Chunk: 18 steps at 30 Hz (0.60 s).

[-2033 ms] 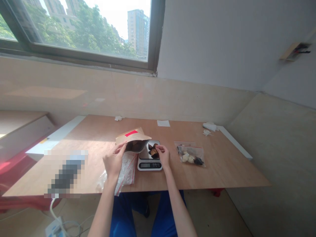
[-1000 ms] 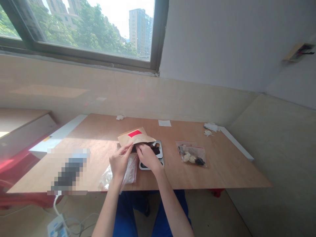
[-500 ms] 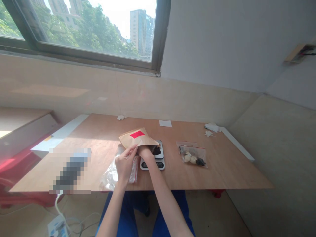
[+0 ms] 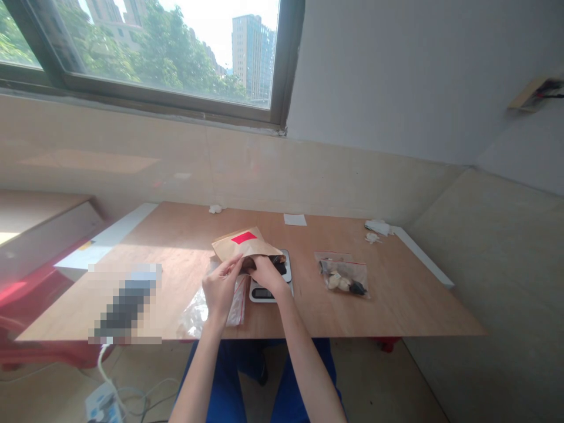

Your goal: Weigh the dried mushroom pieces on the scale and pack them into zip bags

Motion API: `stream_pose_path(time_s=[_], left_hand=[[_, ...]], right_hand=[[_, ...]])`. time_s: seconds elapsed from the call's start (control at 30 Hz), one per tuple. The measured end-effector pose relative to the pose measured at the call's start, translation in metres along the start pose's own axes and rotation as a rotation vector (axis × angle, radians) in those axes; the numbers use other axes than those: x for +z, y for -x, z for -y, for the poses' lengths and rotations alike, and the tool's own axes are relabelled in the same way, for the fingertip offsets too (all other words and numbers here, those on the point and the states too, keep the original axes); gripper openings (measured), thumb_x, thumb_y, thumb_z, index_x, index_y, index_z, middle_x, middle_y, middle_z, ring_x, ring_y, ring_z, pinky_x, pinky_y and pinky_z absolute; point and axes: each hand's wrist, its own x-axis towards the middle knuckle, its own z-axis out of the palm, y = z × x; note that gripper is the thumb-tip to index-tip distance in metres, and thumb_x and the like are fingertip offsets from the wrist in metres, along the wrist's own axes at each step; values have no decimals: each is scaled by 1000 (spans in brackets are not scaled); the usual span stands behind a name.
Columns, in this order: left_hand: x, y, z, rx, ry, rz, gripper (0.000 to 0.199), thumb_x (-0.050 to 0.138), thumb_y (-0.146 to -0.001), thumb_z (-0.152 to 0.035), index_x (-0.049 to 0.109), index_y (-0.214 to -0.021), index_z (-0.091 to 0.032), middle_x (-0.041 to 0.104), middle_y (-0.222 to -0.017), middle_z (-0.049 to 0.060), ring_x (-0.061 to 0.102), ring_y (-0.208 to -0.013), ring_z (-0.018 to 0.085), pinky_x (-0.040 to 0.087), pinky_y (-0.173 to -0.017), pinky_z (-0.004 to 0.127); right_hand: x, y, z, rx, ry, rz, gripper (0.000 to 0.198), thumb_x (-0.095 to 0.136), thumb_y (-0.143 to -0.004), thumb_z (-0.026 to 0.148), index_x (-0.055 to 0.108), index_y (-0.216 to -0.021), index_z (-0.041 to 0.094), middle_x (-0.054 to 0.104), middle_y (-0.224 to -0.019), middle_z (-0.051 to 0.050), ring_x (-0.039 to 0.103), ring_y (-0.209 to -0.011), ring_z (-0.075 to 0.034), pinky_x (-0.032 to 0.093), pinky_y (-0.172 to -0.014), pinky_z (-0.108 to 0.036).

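A brown paper bag (image 4: 228, 247) with a red label lies tilted, its mouth toward me and to the right. My left hand (image 4: 220, 286) pinches the lower edge of that mouth. At the opening is my right hand (image 4: 268, 274), its fingertips inside the bag and hidden from sight; what they hold, if anything, does not show. Dark pieces (image 4: 281, 267) show at the mouth, above a white kitchen scale (image 4: 287, 276) with a dark display. Clear zip bags (image 4: 198, 308) with a red seal strip lie beneath my left hand.
Two zip bags (image 4: 359, 275) holding pale and dark pieces lie to the right on the wooden table (image 4: 414, 294). A blurred-out object (image 4: 126, 305) with a white cable is at the left. White papers (image 4: 295, 220) and crumpled scraps (image 4: 215, 209) lie along the back.
My right hand has drawn partly back out of the bag's mouth, and its wrist has swung right over the scale. My left hand keeps its pinch on the bag.
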Motion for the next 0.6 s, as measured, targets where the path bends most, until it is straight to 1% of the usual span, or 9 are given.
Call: stream_pose_path(time_s=[0.1,0.13,0.3,0.37,0.5,0.6], left_hand=[[0,-1,0,2,-17,5,27,58,-73,-44,70,-91,-27,72,-83,-2,66,-81,17,50,-73,24],[0,-1,-1,1,-26,3,27,58,-73,-44,70,-91,-27,72,-82,-2,66,-81,17,50,-73,24],[-1,-4,-3,6,-66,-6,30,59,-71,-47,71,-89,-26,72,-81,-1,66,-78,18,50,-69,24],[-1,-5,-4,19,-75,-7,31,58,-71,-48,71,-88,-26,72,-81,-1,66,-77,18,50,-68,25],[-2,-6,-6,29,-83,-8,30,57,-71,-49,71,-87,-26,72,-80,-1,66,-78,18,50,-68,24],[-3,-7,-5,45,-98,-7,31,56,-72,-49,70,-88,-27,72,-81,-1,66,-79,19,49,-68,25]], right_hand=[[-7,3,2,-46,30,134,36,45,-70,-5,64,-85,21,68,-88,-2,61,-90,-18,46,-85,-30],[-10,5,3,-54,43,133,36,43,-71,-5,64,-85,21,68,-89,-2,61,-90,-18,46,-86,-30],[-19,17,8,-47,158,35,35,41,-74,-2,62,-90,21,62,-97,-4,55,-96,-17,42,-88,-31],[-21,21,8,-42,185,21,36,40,-75,-2,62,-91,22,60,-99,-4,53,-99,-17,42,-87,-31],[-23,26,6,-61,172,3,36,40,-75,-2,62,-92,23,59,-99,-3,52,-99,-16,42,-87,-28],[-25,29,6,-59,101,-84,33,43,-76,0,62,-90,23,61,-95,-2,55,-94,-15,44,-84,-28]])
